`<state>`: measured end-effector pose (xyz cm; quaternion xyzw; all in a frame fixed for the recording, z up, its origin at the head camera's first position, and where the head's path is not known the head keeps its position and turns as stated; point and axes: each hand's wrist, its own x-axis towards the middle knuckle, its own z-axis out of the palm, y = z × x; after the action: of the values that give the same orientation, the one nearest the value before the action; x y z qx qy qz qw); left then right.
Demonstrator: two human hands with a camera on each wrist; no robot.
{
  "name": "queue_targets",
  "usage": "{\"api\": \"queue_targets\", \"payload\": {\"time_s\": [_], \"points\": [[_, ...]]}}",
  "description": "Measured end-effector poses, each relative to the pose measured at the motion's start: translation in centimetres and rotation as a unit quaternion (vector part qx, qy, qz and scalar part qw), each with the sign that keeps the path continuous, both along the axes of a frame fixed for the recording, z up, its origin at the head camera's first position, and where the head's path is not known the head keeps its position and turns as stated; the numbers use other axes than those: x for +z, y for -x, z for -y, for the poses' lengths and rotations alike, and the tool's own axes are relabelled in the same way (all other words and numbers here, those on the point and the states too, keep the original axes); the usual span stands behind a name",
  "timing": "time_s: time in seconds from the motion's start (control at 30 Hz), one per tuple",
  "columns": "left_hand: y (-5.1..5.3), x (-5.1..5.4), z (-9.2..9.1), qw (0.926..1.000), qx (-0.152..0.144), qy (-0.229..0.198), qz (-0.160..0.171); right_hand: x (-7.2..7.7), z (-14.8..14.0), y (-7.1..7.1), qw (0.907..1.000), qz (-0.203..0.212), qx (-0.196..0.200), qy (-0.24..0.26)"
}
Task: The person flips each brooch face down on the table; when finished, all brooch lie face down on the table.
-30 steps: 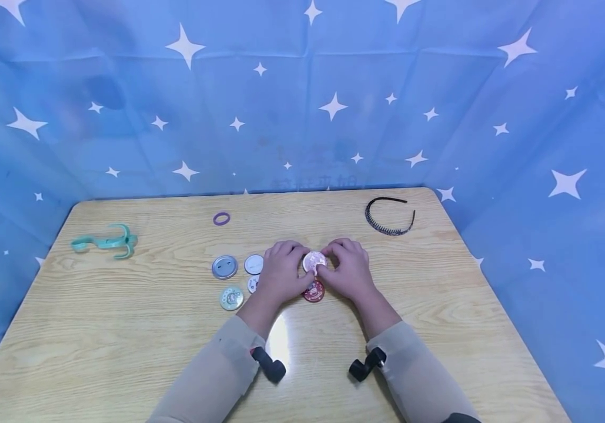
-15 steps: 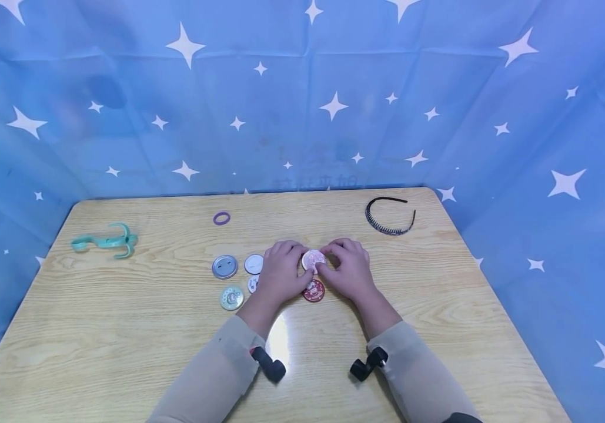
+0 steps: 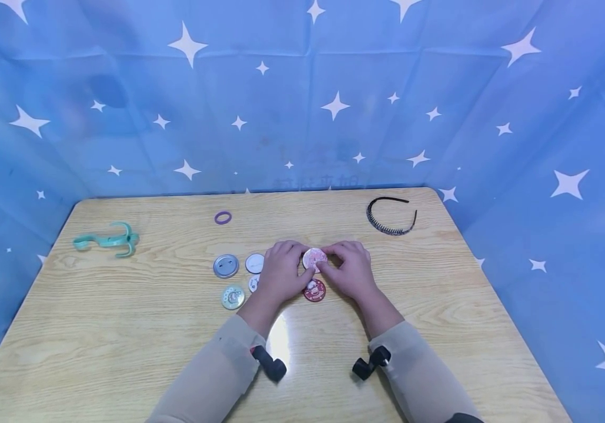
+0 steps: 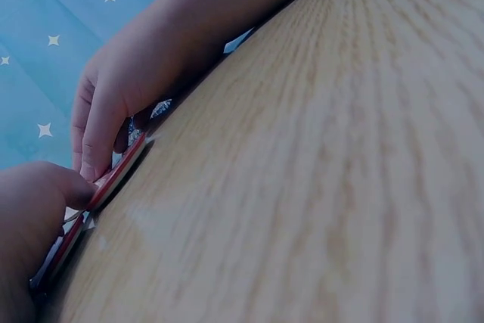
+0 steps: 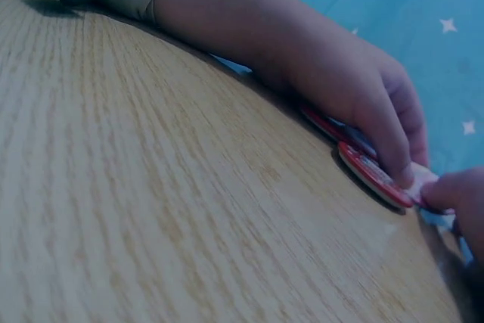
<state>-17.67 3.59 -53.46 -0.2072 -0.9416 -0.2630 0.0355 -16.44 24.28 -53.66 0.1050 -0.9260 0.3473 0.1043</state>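
Between both hands is a round pink button badge, tilted a little in the head view. My left hand pinches its left side, with the thumb at the lower edge. On the opposite side my right hand pinches it with thumb and forefinger. A red button badge lies on the table just below, partly under the left thumb. Seen from the left wrist, my right hand reaches in from above and my left hand fills the lower left corner. In the right wrist view a red-rimmed badge lies beneath the fingers.
Left of the hands lie a grey badge back, a white badge, a patterned white badge partly hidden, and a green badge. Farther out are a purple ring, a teal hook-shaped piece and a black headband.
The pink badge has shifted and tilted slightly between the fingers. Both hands stay in nearly the same place, and the things on the table have not moved.
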Motion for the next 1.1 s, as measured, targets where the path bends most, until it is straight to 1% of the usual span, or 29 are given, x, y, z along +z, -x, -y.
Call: {"api": "queue_targets", "payload": {"time_s": [0.13, 0.2, 0.37, 0.5, 0.63, 0.9, 1.1], "points": [[0.02, -0.07, 0.03, 1.0000, 0.001, -0.004, -0.001, -0.01, -0.04, 0.08, 1.0000, 0.001, 0.005, 0.007], [0.00, -0.04, 0.03, 1.0000, 0.002, -0.003, -0.001, 0.01, -0.04, 0.14, 0.9999, 0.009, 0.003, 0.009], [-0.01, 0.05, 0.01, 1.0000, 0.003, -0.002, 0.003, 0.19, 0.03, 0.22, 0.9993, 0.030, -0.011, 0.022], [0.00, 0.06, -0.04, 1.0000, 0.004, 0.000, 0.006, 0.29, 0.05, 0.18, 0.9986, 0.038, -0.022, 0.030], [0.03, 0.08, -0.07, 1.0000, 0.005, 0.002, 0.007, 0.26, 0.02, 0.21, 0.9984, 0.042, -0.026, 0.028], [0.02, 0.12, -0.07, 0.9999, 0.009, 0.000, 0.009, 0.37, 0.04, 0.17, 0.9984, 0.042, -0.019, 0.031], [-0.01, 0.03, -0.04, 0.9999, 0.008, -0.009, -0.002, 0.30, -0.05, 0.17, 0.9987, 0.038, -0.016, 0.029]]}}
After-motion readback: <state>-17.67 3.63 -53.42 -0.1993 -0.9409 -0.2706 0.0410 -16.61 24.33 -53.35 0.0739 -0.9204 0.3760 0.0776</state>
